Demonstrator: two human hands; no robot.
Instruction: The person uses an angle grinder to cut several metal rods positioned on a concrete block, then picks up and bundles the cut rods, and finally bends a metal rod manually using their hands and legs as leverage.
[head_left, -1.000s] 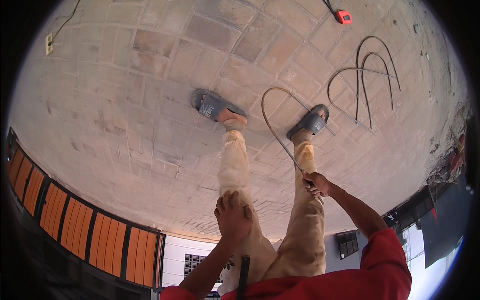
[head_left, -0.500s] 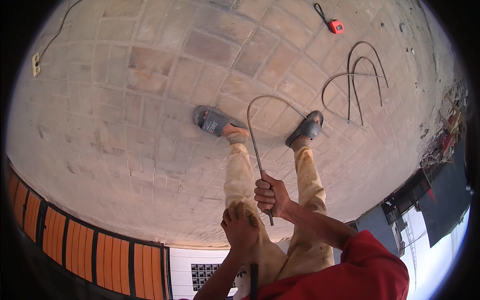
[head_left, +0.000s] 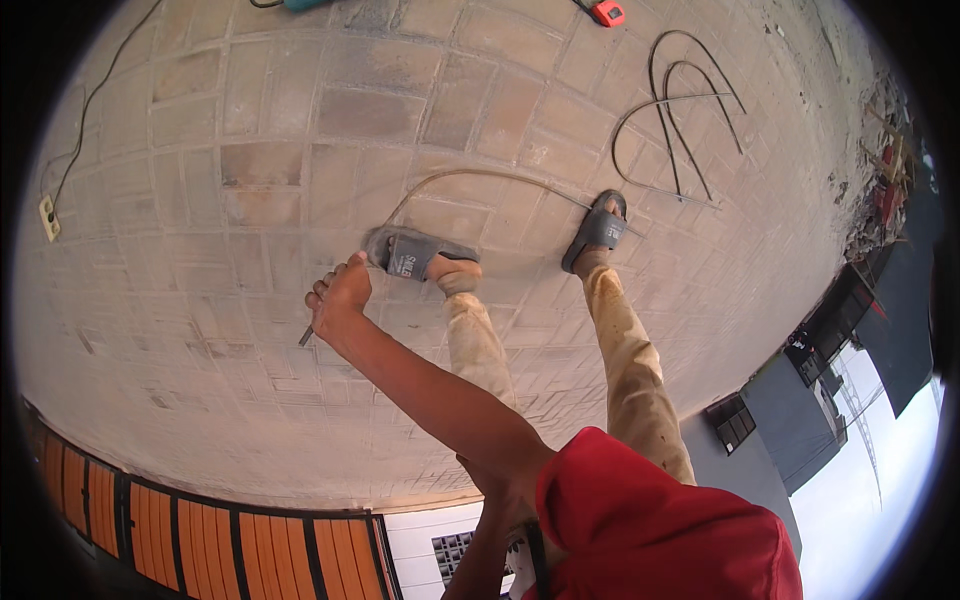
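My right hand (head_left: 341, 292) is wrapped around a thin metal rod (head_left: 480, 172), close to one end, with a short stub sticking out below the fist. From there the rod rises past my left sandal (head_left: 408, 254), curves over in a broad arch and runs down to my right sandal (head_left: 598, 232). That sandal stands on the rod, and its far tip shows just beyond. My right arm reaches across my body to the left. Behind it only my left forearm (head_left: 485, 550) shows; the left hand is hidden near my thigh.
Several bent rods (head_left: 668, 100) lie on the brick paving (head_left: 270, 320) at the right. A red tape measure (head_left: 607, 13) and a teal object (head_left: 303, 4) sit at the far edge. At far left is a socket (head_left: 48, 218) on a black cord. Debris (head_left: 885, 180) lines the right side.
My right hand has swung left and away from me with the rod's end, and the arch now leans over to the left. The view has shifted, and my left hand has gone behind my right arm.
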